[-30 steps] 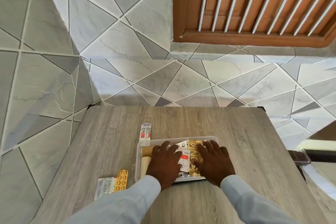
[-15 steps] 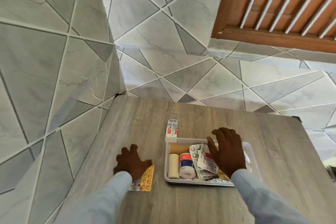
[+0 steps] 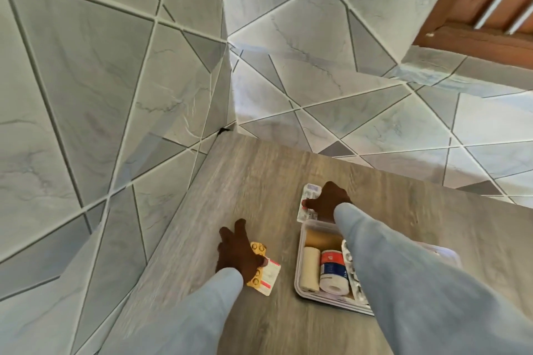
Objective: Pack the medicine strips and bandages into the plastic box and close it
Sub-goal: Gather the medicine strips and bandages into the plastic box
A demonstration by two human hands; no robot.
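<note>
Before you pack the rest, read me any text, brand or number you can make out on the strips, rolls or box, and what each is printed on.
No text can be read in this frame.
Red and blue tape roll in the plastic box: printed label, too blurred.
White strip under the right hand: red markings, illegible.
Orange strip and white, red-edged strip under the left hand: print too small.

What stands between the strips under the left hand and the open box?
Nothing visible: only bare table lies between the strips under the left hand and the box, whose near-left part is open.
</note>
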